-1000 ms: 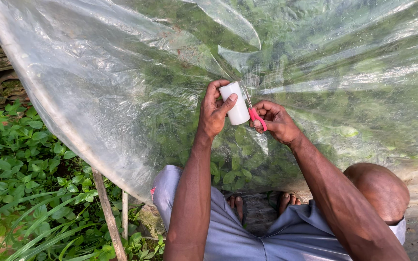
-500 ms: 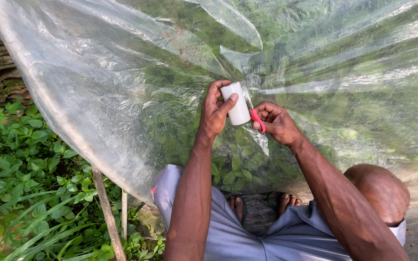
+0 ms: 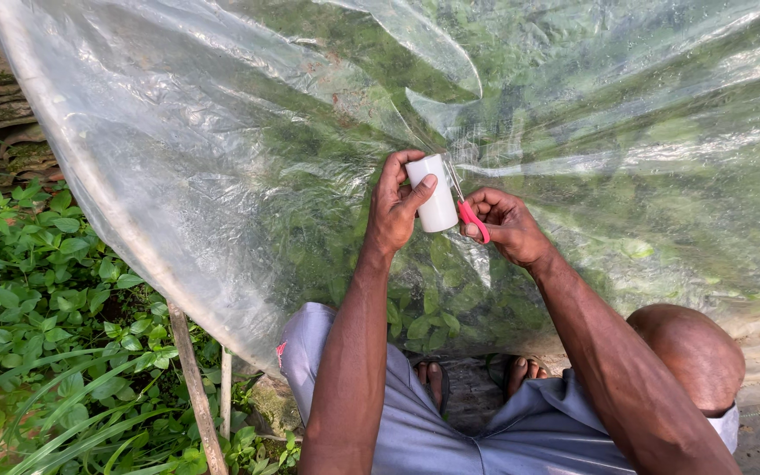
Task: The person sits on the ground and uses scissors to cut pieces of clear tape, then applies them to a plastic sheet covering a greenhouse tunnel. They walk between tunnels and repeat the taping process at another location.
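My left hand (image 3: 392, 214) grips a white roll of tape (image 3: 439, 202) upright against a big clear plastic sheet (image 3: 222, 149). Just right of the roll, my right hand (image 3: 510, 230) holds small red-handled scissors (image 3: 473, 217). Their thin blades point up and left along the roll's right side, at a crease in the sheet. The two hands are nearly touching. Whether the blades are on tape or on plastic I cannot tell.
The sheet is stretched over leafy green plants and fills most of the view. Thin wooden stakes (image 3: 195, 387) stand at its lower left edge. Low green weeds (image 3: 37, 334) cover the ground on the left. My bent knee (image 3: 688, 352) and sandalled feet (image 3: 437, 378) are below.
Both hands stay at the same spot on the sheet; the roll and scissors have barely shifted.
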